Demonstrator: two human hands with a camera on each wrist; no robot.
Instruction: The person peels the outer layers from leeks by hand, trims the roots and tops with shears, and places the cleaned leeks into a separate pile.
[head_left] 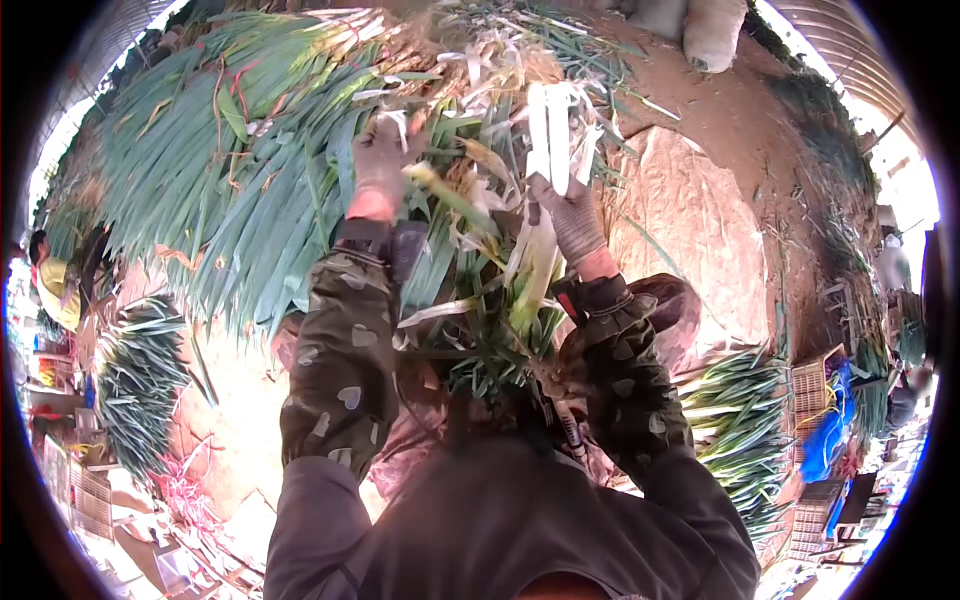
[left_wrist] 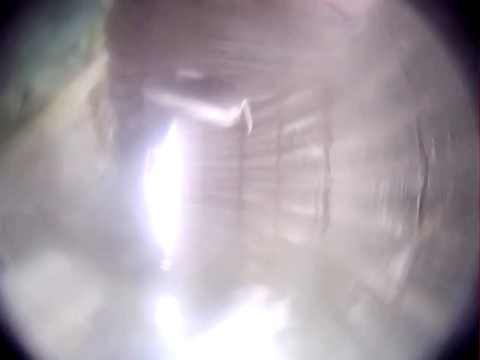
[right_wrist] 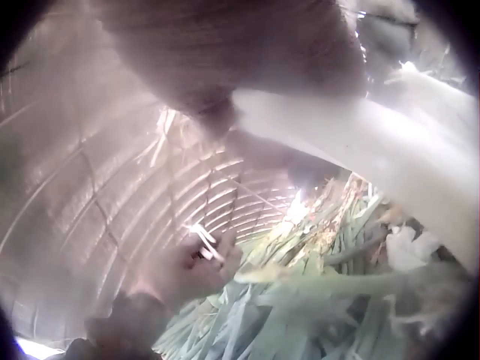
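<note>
In the head view, my gloved right hand (head_left: pixel 570 218) grips a few leeks (head_left: pixel 548 130), their thick white stalks pointing up and away. The right wrist view shows the right hand (right_wrist: pixel 247 64) close up, with a pale leek stalk (right_wrist: pixel 352 131) running out from its fingers. My gloved left hand (head_left: pixel 380 165) is over the edge of the big leek pile, fingers curled, pinching a thin white strip (head_left: pixel 398 122). Beside it, a blurred yellow-green leek leaf (head_left: pixel 450 200) slants toward the right hand. The left wrist view is mostly blurred, with a white folded strip (left_wrist: pixel 202 109) near the hand.
A wide pile of leeks (head_left: pixel 230 170) spreads across the left and front. Peeled scraps (head_left: pixel 490 190) lie between the hands. Brown sheeting (head_left: pixel 690 220) covers ground at right. Leek bundles (head_left: pixel 735 430) lie near both sides, with crates (head_left: pixel 810 395) farther right. Another person (head_left: pixel 58 285) is at far left.
</note>
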